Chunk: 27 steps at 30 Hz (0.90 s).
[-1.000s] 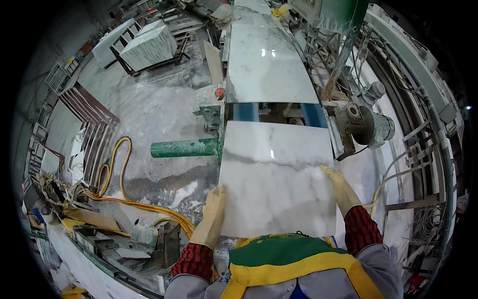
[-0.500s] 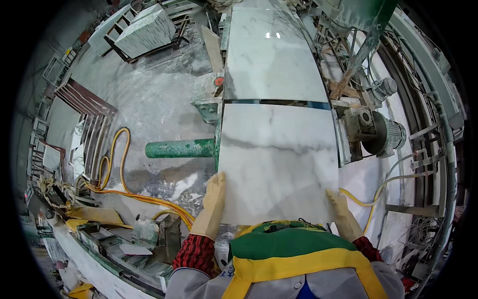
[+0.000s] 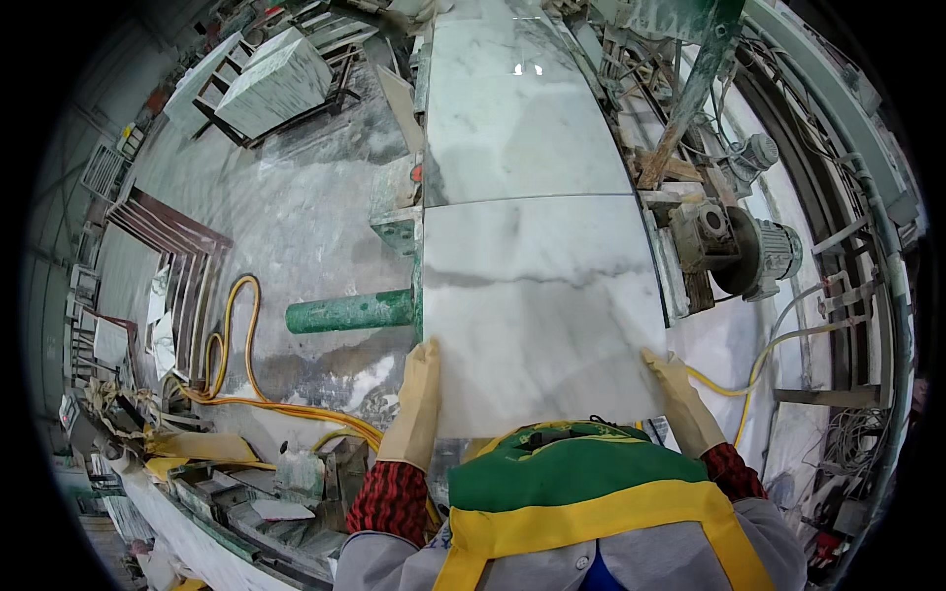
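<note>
A polished white marble slab (image 3: 547,335) with grey veins lies flat in front of me on a conveyor. My left hand (image 3: 417,394), in a cream rubber glove, holds its left edge near the front corner. On the opposite edge, my gloved right hand (image 3: 680,394) has its fingertips at the rim, and the underside of its grip is hidden. A second marble slab (image 3: 517,138) lies straight ahead. The two slabs meet along a thin dark seam. My green and yellow apron (image 3: 581,483) overlaps the near edge.
A green roller (image 3: 350,311) juts out left of the conveyor. Electric motors (image 3: 769,258) stand along its right side. A yellow hose (image 3: 296,406) loops over the floor at left, near metal racks (image 3: 187,286). Stone offcuts (image 3: 281,509) fill a trough at lower left.
The near slab has moved forward between my hands, and the gap before the far slab has shrunk to a thin seam. Both hands remain at its edges.
</note>
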Each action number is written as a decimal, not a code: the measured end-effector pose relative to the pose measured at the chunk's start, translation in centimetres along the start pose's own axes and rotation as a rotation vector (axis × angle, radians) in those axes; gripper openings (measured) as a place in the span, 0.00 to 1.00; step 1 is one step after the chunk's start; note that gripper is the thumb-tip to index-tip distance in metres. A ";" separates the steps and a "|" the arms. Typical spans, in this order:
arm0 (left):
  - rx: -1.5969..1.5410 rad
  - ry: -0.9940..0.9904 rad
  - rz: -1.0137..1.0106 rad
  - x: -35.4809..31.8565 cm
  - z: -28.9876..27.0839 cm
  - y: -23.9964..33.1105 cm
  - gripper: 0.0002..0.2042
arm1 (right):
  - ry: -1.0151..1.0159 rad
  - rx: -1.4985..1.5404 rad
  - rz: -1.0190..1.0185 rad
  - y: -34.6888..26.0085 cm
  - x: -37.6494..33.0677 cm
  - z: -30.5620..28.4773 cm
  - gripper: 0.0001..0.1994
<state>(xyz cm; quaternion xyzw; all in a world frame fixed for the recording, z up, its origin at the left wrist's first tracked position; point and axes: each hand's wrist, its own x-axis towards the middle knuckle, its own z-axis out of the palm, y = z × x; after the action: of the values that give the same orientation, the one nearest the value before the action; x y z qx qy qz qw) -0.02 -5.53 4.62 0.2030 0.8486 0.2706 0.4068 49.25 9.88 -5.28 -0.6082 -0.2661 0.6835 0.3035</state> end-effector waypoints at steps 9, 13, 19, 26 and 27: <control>0.148 -0.009 0.135 4.8 0.7 -4.4 0.34 | 0.080 -0.120 -0.066 -0.7 1.4 0.7 0.39; 0.191 -0.022 -0.055 1.2 -0.9 2.9 0.30 | -0.105 0.184 -0.107 0.0 0.7 0.3 0.38; 0.197 0.105 0.128 2.7 0.1 0.7 0.31 | 0.153 -0.322 -0.129 -2.7 -1.1 3.9 0.34; 0.109 0.158 0.113 5.7 2.8 -2.1 0.32 | 0.078 -0.300 -0.074 -2.9 0.8 2.7 0.31; 0.078 0.153 0.120 6.0 3.2 -1.9 0.31 | 0.082 -0.319 -0.078 -4.0 0.0 3.1 0.32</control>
<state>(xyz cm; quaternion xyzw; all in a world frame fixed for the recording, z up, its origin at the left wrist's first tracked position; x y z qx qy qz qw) -1.22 -2.67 -1.66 0.2480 0.8734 0.2760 0.3154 46.51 12.58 -1.96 -0.6653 -0.3819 0.5949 0.2401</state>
